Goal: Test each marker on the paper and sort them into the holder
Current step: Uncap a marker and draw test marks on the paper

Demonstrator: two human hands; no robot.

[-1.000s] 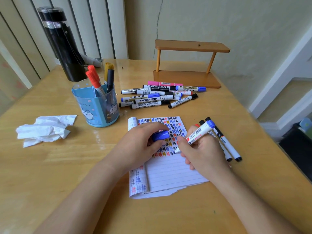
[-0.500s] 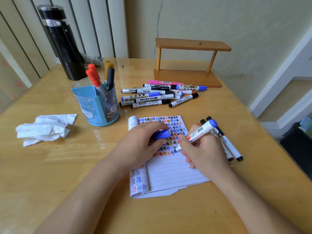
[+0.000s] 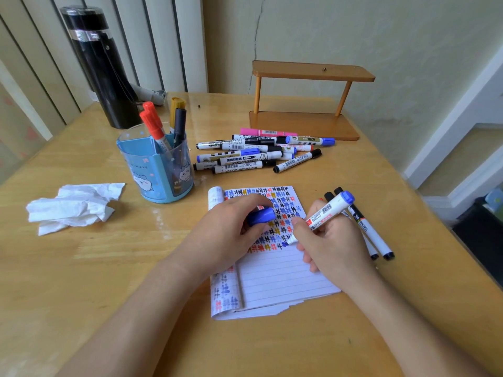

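Mid-task: right hand [image 3: 332, 248] fingers clamp the blue marker [image 3: 326, 212], tip on the paper [image 3: 285, 276], left hand [image 3: 226, 235] fingers curl round its cap [image 3: 261, 216]; four markers [image 3: 153, 126] stand in the holder [image 3: 147, 175] (a heap [image 3: 239, 160] apparently awaits testing).

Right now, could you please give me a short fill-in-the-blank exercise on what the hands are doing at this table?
1. The right hand holds a marker tip-down on the paper; its rear end is ____.
2. The left hand holds a blue ____.
3. The crumpled tissue lies to the ____ of the holder.
Missing words: blue; cap; left.
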